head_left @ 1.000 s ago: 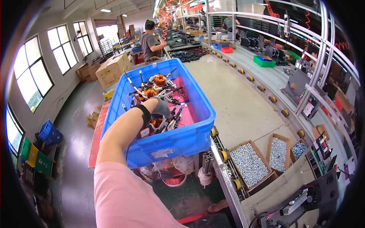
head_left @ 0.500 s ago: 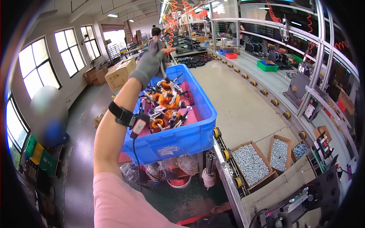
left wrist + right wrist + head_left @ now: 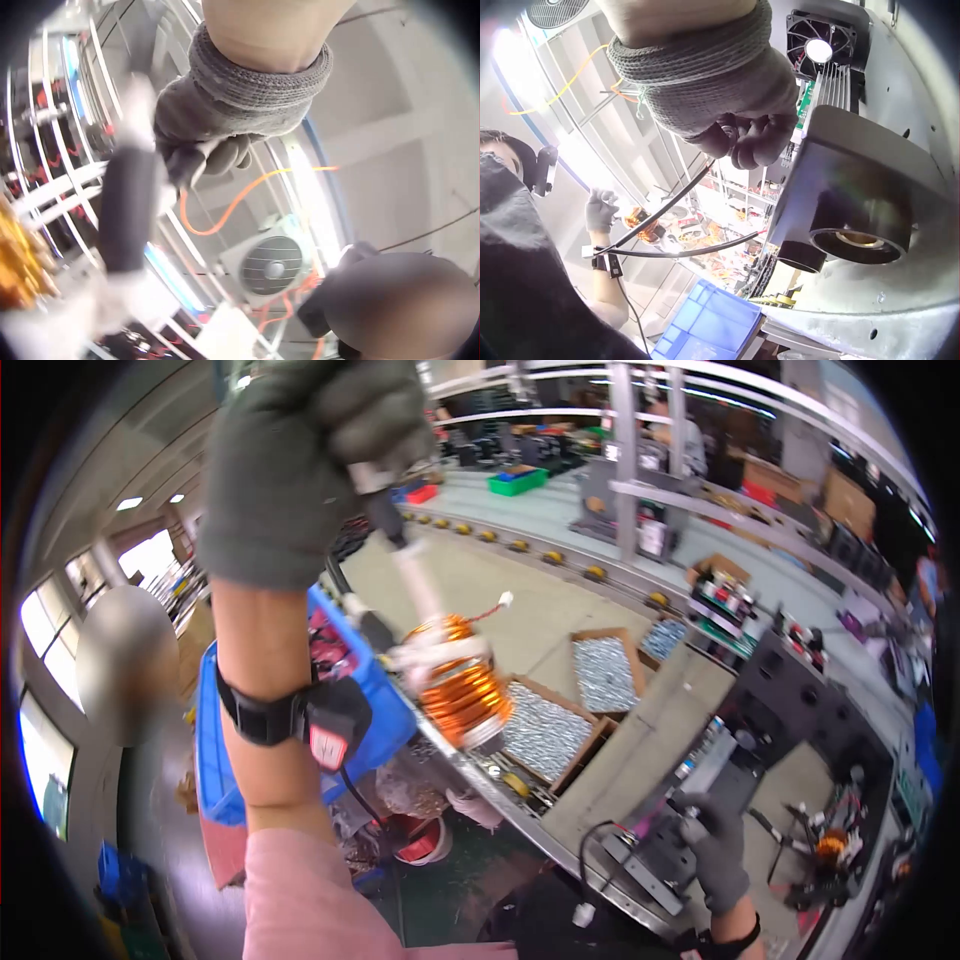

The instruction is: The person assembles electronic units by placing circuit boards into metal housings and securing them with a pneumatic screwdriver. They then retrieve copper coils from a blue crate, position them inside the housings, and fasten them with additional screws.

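My gloved left hand (image 3: pixel 320 470) is raised high at the left of the head view, its fingers curled round the leads of a toroidal coil (image 3: pixel 462 695). The copper-wound coil hangs below the hand, its white and black leads running up to the fingers. In the left wrist view, the leads are blurred. My gloved right hand (image 3: pixel 715 850) is over a black metal chassis (image 3: pixel 800 695), with its fingers curled in the right wrist view (image 3: pixel 742 139). A black cable (image 3: pixel 667 210) overlaps its fingertips there; I cannot tell whether they grip it.
A blue tote (image 3: pixel 385 710) stands to the left of the coil. Cardboard boxes of screws (image 3: pixel 545 730) lie on the bench near the roller rail. Another coil (image 3: pixel 830 845) with leads lies at the right. A green bin (image 3: pixel 518 482) sits on the far line.
My left hand has risen from the tote with a coil, which now hangs beside the tote, over the bench edge. The head view has turned right, and my right hand has come into view.
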